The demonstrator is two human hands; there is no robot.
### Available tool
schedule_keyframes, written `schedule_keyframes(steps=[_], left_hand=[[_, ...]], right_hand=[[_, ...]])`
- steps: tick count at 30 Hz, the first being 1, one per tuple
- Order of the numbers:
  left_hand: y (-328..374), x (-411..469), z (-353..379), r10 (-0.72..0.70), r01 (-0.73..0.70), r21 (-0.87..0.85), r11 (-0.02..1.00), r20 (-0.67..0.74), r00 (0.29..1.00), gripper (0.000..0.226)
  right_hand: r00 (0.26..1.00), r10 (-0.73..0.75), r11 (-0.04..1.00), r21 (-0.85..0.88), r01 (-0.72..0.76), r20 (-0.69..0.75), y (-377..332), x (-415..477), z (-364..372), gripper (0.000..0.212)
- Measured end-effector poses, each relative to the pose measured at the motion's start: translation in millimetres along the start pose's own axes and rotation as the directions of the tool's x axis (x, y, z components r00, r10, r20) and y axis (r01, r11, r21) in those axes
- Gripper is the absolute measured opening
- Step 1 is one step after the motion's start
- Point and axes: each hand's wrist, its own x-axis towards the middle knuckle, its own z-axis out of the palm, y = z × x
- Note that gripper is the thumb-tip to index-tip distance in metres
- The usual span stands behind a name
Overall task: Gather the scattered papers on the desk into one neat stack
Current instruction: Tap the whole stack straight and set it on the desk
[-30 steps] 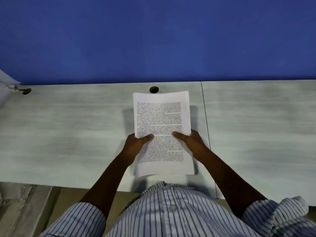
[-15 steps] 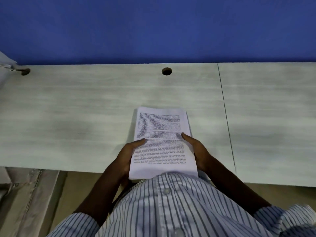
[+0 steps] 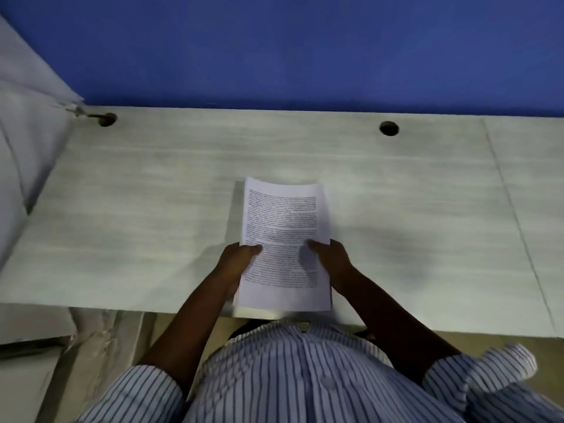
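From the head: gripping papers (image 3: 283,215) as one stack by both long edges, with left hand (image 3: 236,264) and right hand (image 3: 332,264), thumbs on top, fingers hidden underneath. Holding it over the desk (image 3: 137,224) near the front edge, most of the page reaching past the thumbs, with a hole (image 3: 389,128) well beyond the grip, to the right.

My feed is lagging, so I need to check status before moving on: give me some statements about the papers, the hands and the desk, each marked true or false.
1. The left hand and the right hand both hold the stack of papers. True.
2. The top sheet is blank. False: it carries printed text.
3. The desk has a round hole near its far edge. True.
4. The wall behind the desk is red. False: it is blue.
5. Both thumbs are tucked under the stack. False: they lie on the top sheet.
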Motion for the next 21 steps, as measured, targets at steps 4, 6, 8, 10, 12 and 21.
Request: schedule_keyframes(steps=[4,6,8,10,12,21], left_hand=[[19.6,12.9,-56.4,0.037,-0.034,0.048,0.998,-0.06,0.997,0.029],[25.3,18.7,-78.1,0.052,-0.047,0.06,0.997,-0.085,0.995,0.017],[26.3,21.5,-92.1,0.077,-0.061,0.119,0.991,-0.132,0.988,0.007],[21.2,20.0,-99.0,0.101,-0.069,0.193,0.979,-0.164,0.981,0.011],[10.8,12.6,-107.5,0.128,-0.075,0.288,0.955,-0.171,0.977,0.017],[-39.2,-31.0,-114.0,0.191,-0.043,0.473,0.88,-0.271,0.943,0.029]], right_hand=[[0.999,-0.026,0.998,-0.059,0.028,0.034,-13.3,4.5,58.0,0.02],[0.998,-0.037,0.992,-0.12,0.044,0.058,-19.4,8.1,79.9,0.027],[0.997,-0.054,0.977,-0.201,0.064,0.056,-23.0,10.5,93.9,0.032],[0.995,-0.091,0.956,-0.278,0.099,0.041,-21.5,9.4,97.7,0.027],[0.989,-0.146,0.903,-0.408,0.136,0.006,-16.0,3.5,100.0,0.025],[0.958,-0.268,0.616,-0.782,0.092,-0.098,21.6,-51.4,77.0,0.015]])
